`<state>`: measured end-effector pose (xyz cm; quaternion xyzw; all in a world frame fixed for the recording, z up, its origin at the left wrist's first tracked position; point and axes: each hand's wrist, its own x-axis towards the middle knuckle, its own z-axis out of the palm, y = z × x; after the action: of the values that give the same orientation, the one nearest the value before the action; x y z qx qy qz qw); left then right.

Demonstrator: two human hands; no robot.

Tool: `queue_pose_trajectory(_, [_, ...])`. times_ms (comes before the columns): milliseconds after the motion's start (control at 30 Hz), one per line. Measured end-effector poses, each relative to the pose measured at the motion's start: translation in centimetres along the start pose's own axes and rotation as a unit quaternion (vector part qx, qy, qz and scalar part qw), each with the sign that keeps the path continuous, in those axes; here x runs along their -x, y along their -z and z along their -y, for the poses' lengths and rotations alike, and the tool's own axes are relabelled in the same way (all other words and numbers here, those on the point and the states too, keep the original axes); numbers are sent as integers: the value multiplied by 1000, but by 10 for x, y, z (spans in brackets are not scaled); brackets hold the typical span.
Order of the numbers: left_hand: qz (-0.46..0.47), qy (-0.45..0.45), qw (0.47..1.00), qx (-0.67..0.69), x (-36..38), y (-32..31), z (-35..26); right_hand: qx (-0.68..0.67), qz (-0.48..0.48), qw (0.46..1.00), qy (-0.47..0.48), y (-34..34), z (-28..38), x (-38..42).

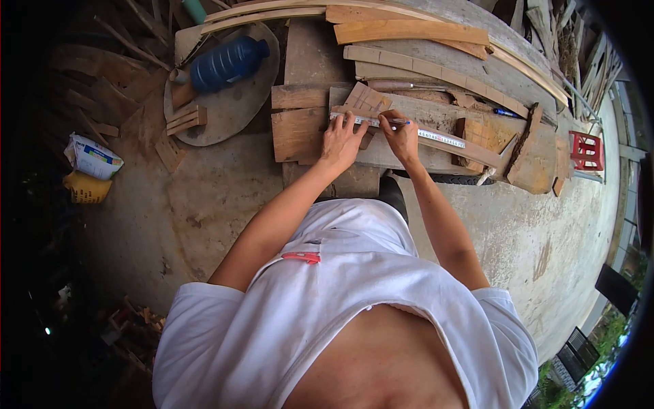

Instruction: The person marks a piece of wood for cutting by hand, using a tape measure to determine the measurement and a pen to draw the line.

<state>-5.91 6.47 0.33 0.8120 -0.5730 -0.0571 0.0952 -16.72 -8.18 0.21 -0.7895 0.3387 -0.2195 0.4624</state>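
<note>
Concrete ground (225,204) is spreading out under me in an open yard, and I am looking straight down over my white shirt at a low bench (300,129) built from rough planks and offcuts. On it a pale board (436,116) is lying crosswise, and a long ruler (436,136) is resting along its near edge.

I am pressing my left hand (343,141) flat on the left end of the ruler, fingers (349,123) spread apart and laid over it, pinning it to the board. My right hand (400,135) is sitting just beside the left one, its fingers pinched together on a pen (395,122) whose blue end is pointing right, with the tip touching the board at the ruler's edge. A small wooden wedge (368,99) is lying just behind my two hands, touching the board.

Further right, a dark, curved piece of wood (528,146) is leaning across the end of the bench, and a blue marker (505,112) is lying near it. Long curved slats (409,31) are stacking up along the far side. To the left, a blue water bottle (225,63) is lying on its side on a round slab (225,109), next to a few short blocks. A white bag (93,157) and a yellow one (85,187) are sitting on the ground well to the left, and a red stool (586,150) is standing at the right edge.
</note>
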Motion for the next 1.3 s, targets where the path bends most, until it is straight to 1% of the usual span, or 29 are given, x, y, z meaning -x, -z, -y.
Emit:
queue_pose_trajectory(233, [14, 9, 1000, 0, 0, 2, -1, -16, -13, 1000, 7, -3, -1, -3])
queue_pose_trajectory(333, [11, 9, 1000, -3, 0, 0, 0, 19, -4, 1000, 22, 1, 3, 0])
queue_pose_trajectory(400, [5, 8, 1000, -4, 0, -1, 0, 2, -7, 1000, -4, -1, 4, -1])
queue_pose_trajectory(533, [11, 9, 1000, -7, 0, 0, -1, -5, -18, 1000, -2, -4, 0, -3])
queue_pose_trajectory(600, [10, 12, 1000, -5, 0, 0, 0, 14, -10, 1000, 26, -3, -1, -1])
queue_pose_trajectory(700, [14, 15, 1000, -1, 0, -2, -1, 16, -2, 1000, 27, -1, 1, -1])
queue_pose_trajectory(767, [-2, -5, 1000, -12, 0, -8, 3, 9, -10, 1000, 20, -2, 3, -3])
queue_pose_trajectory(867, [-3, -7, 1000, -21, 0, -8, 4, 0, -19, 1000, 15, -5, 1, -2])
queue_pose_trajectory(1033, [17, 10, 1000, 0, 1, -1, 0, 13, -4, 999, 35, 4, 1, 4])
queue_pose_trajectory(1100, [18, 11, 1000, 1, 0, -1, 0, -52, -47, 997, -32, 14, -4, 5])
queue_pose_trajectory(1133, [20, 9, 1000, -2, 0, -1, 0, -49, -47, 997, -33, 21, -10, 4])
queue_pose_trajectory(1200, [25, 5, 1000, -2, 1, -3, 1, -140, -125, 979, -80, 34, -24, 5])
queue_pose_trajectory(1233, [18, 2, 1000, -10, 1, -5, 2, -186, -139, 967, -109, 40, -33, 7])
queue_pose_trajectory(1300, [12, 1, 1000, -21, 1, -8, 3, -184, -136, 966, -118, 53, -45, 13])
